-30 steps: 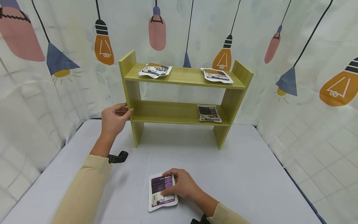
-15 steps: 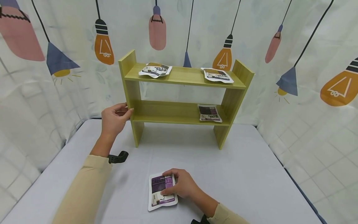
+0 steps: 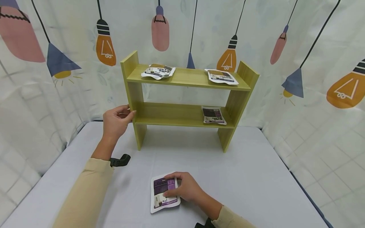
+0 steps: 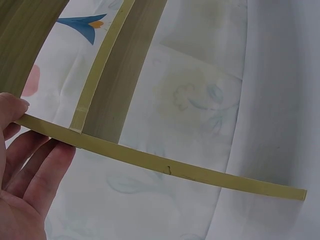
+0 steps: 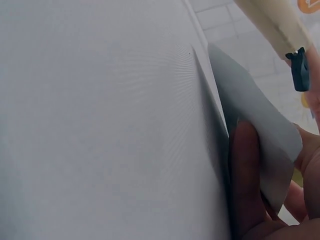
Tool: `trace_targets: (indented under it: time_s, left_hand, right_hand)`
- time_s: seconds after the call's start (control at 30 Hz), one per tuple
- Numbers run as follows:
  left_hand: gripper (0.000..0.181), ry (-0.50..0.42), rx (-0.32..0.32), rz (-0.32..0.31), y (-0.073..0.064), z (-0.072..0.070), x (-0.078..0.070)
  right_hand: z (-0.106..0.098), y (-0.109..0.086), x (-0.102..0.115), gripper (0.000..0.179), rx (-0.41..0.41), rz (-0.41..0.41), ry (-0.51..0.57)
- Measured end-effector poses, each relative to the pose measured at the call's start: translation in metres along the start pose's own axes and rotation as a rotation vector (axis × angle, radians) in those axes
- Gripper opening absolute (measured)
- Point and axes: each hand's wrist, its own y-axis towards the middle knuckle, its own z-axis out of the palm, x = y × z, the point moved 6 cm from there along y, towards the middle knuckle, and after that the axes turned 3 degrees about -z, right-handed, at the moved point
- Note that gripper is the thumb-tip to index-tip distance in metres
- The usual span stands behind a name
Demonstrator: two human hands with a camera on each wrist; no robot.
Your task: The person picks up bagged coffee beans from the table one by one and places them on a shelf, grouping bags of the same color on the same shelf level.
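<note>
A green wooden two-tier shelf [image 3: 171,114] stands at the back of the white-covered table. My left hand [image 3: 115,124] grips its left side panel, thumb at the front edge and fingers on the outer side. The left wrist view shows that panel's edge [image 4: 167,169] between thumb and fingers. In front, my right hand [image 3: 189,191] holds a flat white-edged pouch [image 3: 160,186] with a purple and white label, pinching it from its right side. Seen from the right wrist, one finger lies under the pouch's pale back [image 5: 260,110], low over the tablecloth.
On the top tier lie two pouches, one at left [image 3: 158,72] and one at right [image 3: 221,77]. A dark-labelled pouch [image 3: 214,115] lies at the right of the lower tier. A lamp-printed curtain [image 3: 182,34] hangs close behind the shelf and along both sides of the table [image 3: 242,180].
The right hand's pouch has shifted very slightly, its near edge a touch farther from me. My left hand and the shelf stay in place.
</note>
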Motion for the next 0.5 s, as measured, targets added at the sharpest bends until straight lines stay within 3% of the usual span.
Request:
trace_targets:
  time_s: [0.5]
  left_hand:
    - [0.044,0.006,0.017,-0.005,0.000,0.000,0.002]
  right_hand:
    - [-0.007,0.021,0.011,0.048,-0.047,-0.015,0.106]
